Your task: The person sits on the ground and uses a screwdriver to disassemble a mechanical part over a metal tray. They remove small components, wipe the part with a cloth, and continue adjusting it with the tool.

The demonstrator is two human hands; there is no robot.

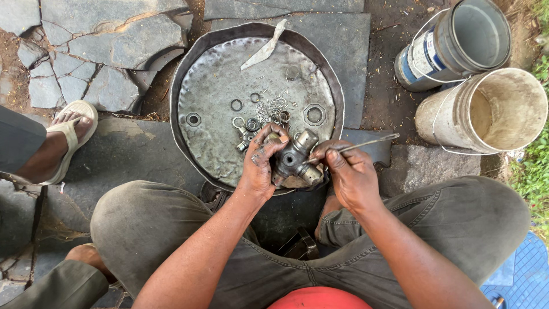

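The person is sitting over a dented round metal pan (217,109) on the stone ground. The left hand (260,166) is clenching its grip around one arm of a greasy universal joint cross (293,160), holding it above the pan's near edge. The right hand (350,174) is pinching a thin metal rod (366,143), whose tip is touching the cross near its centre. Rings, washers and small bearing parts (257,117) are lying loose in the pan, with two hexagonal nuts (314,114) and a bent metal strip (264,48) beside them. Two empty buckets (486,109) are lying on their sides at the upper right. A sandalled foot (66,137) of another person is resting at the left.
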